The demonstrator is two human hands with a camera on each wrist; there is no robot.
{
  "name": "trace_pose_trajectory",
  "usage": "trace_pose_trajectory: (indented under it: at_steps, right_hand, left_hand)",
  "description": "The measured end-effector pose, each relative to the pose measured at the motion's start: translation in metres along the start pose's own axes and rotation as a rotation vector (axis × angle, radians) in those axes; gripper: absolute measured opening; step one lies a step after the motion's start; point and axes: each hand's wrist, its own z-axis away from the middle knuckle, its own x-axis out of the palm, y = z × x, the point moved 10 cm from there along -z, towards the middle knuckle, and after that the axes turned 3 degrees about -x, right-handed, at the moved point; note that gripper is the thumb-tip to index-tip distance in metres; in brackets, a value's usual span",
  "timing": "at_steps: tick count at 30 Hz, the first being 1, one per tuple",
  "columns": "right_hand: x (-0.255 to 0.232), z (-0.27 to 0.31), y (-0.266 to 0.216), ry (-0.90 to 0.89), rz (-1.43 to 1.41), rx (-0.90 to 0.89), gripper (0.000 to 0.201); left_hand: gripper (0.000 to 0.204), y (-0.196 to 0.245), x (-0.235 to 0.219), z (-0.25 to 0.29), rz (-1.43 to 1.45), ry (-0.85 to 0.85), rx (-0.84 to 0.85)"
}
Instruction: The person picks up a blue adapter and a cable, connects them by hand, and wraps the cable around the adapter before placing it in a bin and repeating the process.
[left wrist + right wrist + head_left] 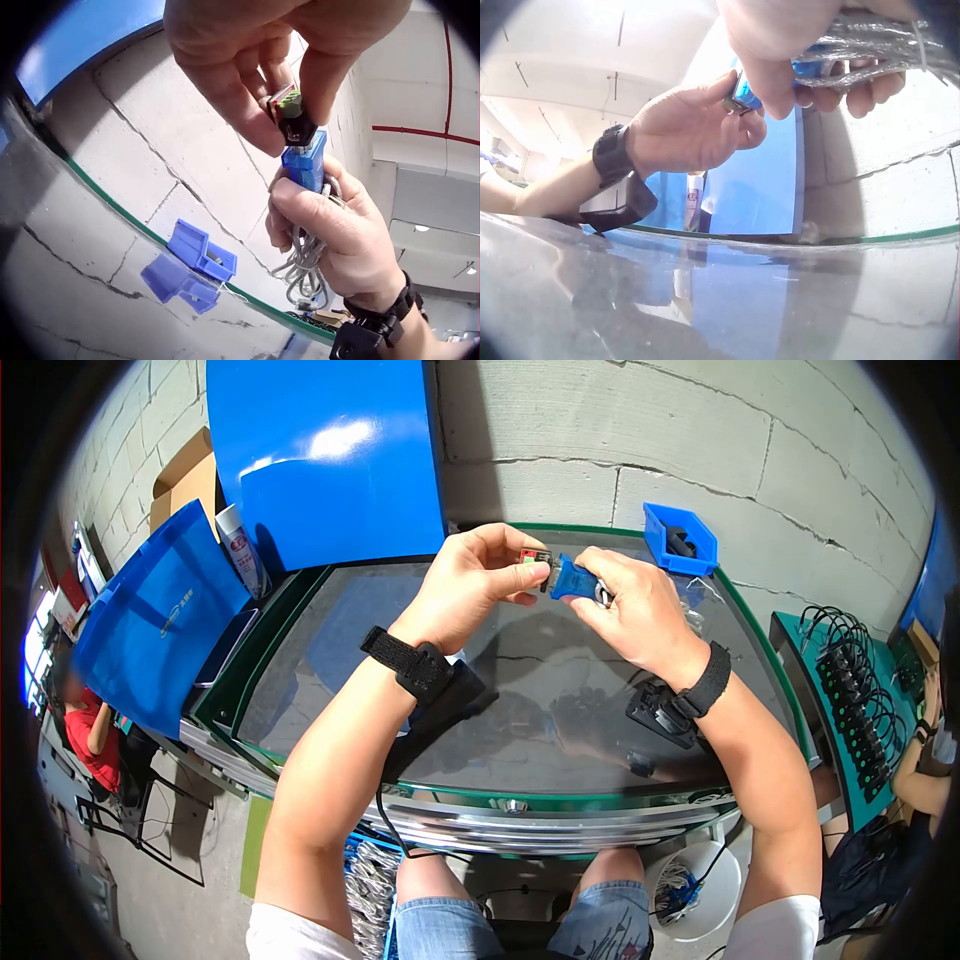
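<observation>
Above the dark glass tabletop (520,700), both hands meet over two joined parts. My left hand (465,585) pinches a small black adapter with a green terminal block (291,112) between thumb and fingers. Gripped in my right hand (640,605) is a blue translucent cable connector (306,166), its end up against the adapter with a little metal showing at the joint. A tied bundle of grey cable (306,259) hangs from the right hand's fingers. In the right wrist view the palm and cable hide most of the connector.
A blue parts bin (682,545) with dark items stands at the back right. At the left are a spray can (243,550), a blue bag (165,615) and a tall blue panel (330,480). A white bucket (725,885) sits below the table; people sit at both sides.
</observation>
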Motion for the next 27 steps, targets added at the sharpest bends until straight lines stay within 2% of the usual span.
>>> trace_pose_trajectory:
  at_steps: [1,12,14,19,21,22,23,25,26,27]
  right_hand:
    - [-0.001,0.0,0.001,0.01,0.034,0.019,0.021]
    - [-0.003,0.0,0.0,0.027,0.106,0.002,0.022]
    - [-0.005,0.0,-0.001,0.042,0.198,0.032,0.022]
    - [-0.005,0.0,0.0,0.038,0.168,0.009,0.022]
    - [-0.008,0.003,0.007,0.04,0.176,-0.014,0.022]
    - [-0.02,0.005,0.018,0.108,0.238,0.003,0.023]
    - [-0.031,0.008,0.028,0.179,0.299,0.02,0.025]
    - [-0.042,0.003,0.049,0.204,0.119,0.087,0.026]
    - [-0.039,0.003,0.062,0.183,-0.04,0.205,0.024]
    - [-0.039,0.002,0.057,0.182,-0.04,0.202,0.024]
  left_hand:
    - [0.022,0.004,0.001,0.0,-0.073,-0.001,0.041]
    - [0.024,0.001,0.001,-0.001,-0.015,0.008,0.031]
    - [0.023,0.001,0.002,-0.001,-0.01,0.009,0.032]
    - [0.02,0.004,0.004,0.0,-0.047,0.003,0.081]
    - [0.016,0.005,-0.02,-0.004,-0.034,0.115,0.109]
    - [0.012,0.014,-0.042,-0.001,-0.018,0.249,0.108]
    - [0.012,0.014,-0.065,-0.002,0.054,0.295,0.12]
    - [0.015,0.017,-0.066,-0.004,0.129,0.255,0.137]
    - [0.017,0.012,-0.053,-0.006,0.153,0.164,0.093]
    - [0.019,0.005,-0.033,-0.007,0.179,0.071,0.046]
